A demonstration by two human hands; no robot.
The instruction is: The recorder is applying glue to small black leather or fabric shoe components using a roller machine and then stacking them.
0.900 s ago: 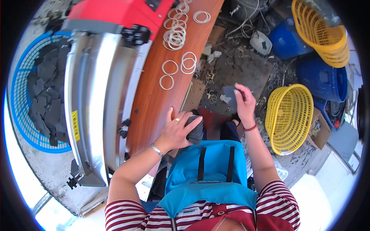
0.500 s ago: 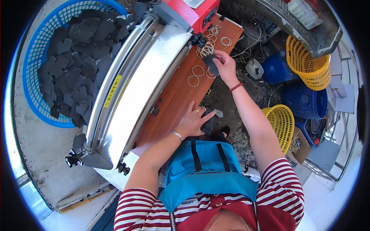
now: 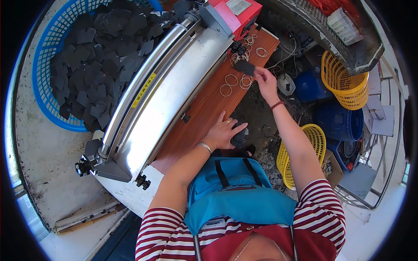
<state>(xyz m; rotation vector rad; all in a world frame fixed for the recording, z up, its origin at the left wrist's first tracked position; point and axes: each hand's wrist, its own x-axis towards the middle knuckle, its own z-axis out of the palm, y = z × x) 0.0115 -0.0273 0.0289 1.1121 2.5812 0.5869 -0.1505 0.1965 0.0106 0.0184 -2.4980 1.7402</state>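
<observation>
My right hand [image 3: 265,84] pinches a dark grey flat piece [image 3: 244,68] by its near corner, above the far end of the brown wood-grain board [image 3: 198,114]. Beige rubber bands [image 3: 230,80] lie loose under and around the piece, several of them heaped beyond it. My left hand [image 3: 221,132] rests at the board's near right edge, its fingers spread. Just below its thumb is a dark object [image 3: 238,138], partly covered; whether the hand touches it I cannot tell. To the left of the board stands a machine with a long metal roller [image 3: 148,74] and a red housing [image 3: 239,17].
A blue basket [image 3: 41,82] full of dark flat pieces [image 3: 93,65] stands left of the machine. Yellow baskets [image 3: 285,163] and blue drums [image 3: 333,119] are on the right. A worn metal trough [image 3: 365,61] juts in at upper right. Black knobs [image 3: 142,182] stick out from the machine.
The view has shifted slightly. My right hand has drawn the dark piece a little away from the heap of bands, and the piece has turned. My left hand stays at the board's edge.
</observation>
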